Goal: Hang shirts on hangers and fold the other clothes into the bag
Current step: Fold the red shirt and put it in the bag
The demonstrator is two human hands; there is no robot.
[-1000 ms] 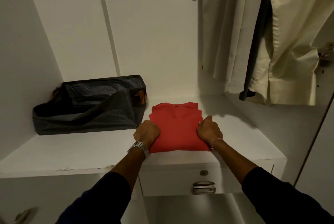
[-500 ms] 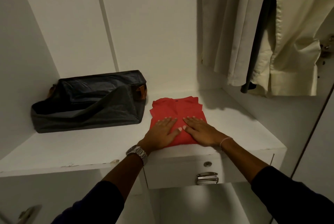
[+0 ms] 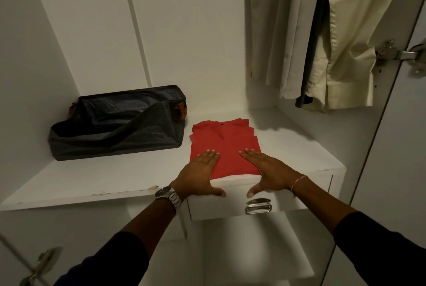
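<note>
- Folded red shirt lies at the shelf front edge, just right of the dark bag; bare shelf to its right.
- I see left hand and right hand flat, fingers straight, pressing the shirt's near corners, thumbs over the edge.

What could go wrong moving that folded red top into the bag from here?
1. Both hands, left hand and right hand, lie flat on the red top; lifting without support underneath may undo the fold.
2. The bag mouth sags, so the top could snag.
3. The top sits at the shelf edge and could slide off.
</note>
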